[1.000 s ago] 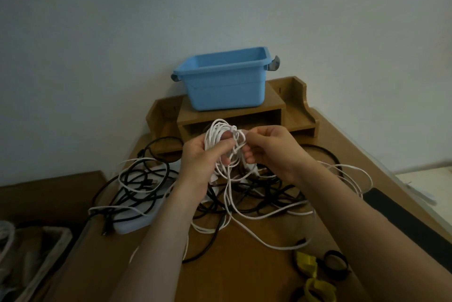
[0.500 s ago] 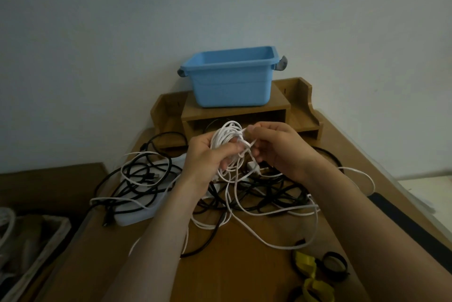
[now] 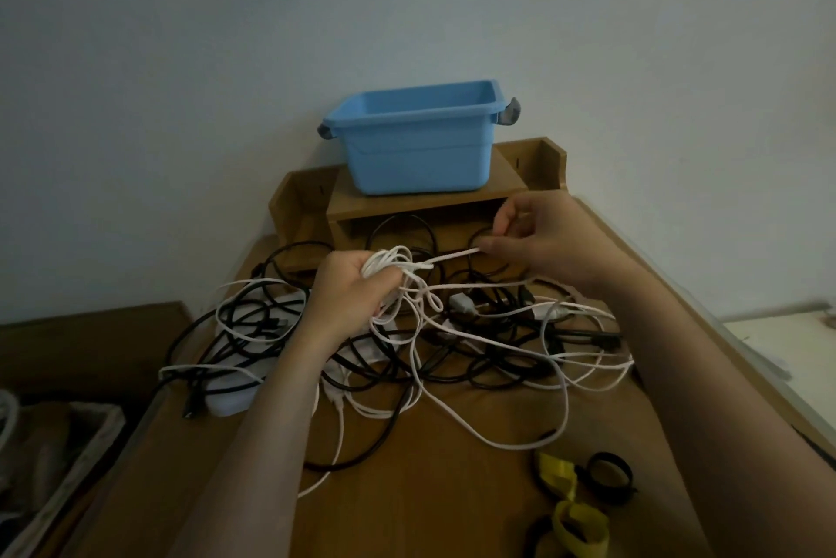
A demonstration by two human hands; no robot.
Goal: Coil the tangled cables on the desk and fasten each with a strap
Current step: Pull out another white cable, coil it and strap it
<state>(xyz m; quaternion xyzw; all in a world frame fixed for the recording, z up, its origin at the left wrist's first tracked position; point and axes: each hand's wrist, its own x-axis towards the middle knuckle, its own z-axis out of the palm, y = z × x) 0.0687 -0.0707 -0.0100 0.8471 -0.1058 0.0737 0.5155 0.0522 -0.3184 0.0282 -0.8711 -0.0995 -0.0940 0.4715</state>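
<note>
My left hand (image 3: 350, 290) grips a small bundle of white cable loops (image 3: 390, 261) above the desk. My right hand (image 3: 540, 236) pinches a strand of the same white cable (image 3: 452, 257), stretched taut between the two hands. Below them lies a tangle of black cables (image 3: 457, 358) and white cables (image 3: 583, 372) spread over the wooden desk (image 3: 429, 489). Yellow straps (image 3: 572, 508) and a black strap ring (image 3: 608, 476) lie at the front right of the desk.
A blue plastic tub (image 3: 418, 141) stands on a wooden desk organiser (image 3: 420, 209) against the wall. A white power strip (image 3: 235, 394) sits under the cables at the left. A wicker basket (image 3: 68, 462) is beside the desk's left edge.
My right hand has moved away to the right and up, drawing a white strand out of the bundle. My left hand has dropped slightly, still gripping the loops.
</note>
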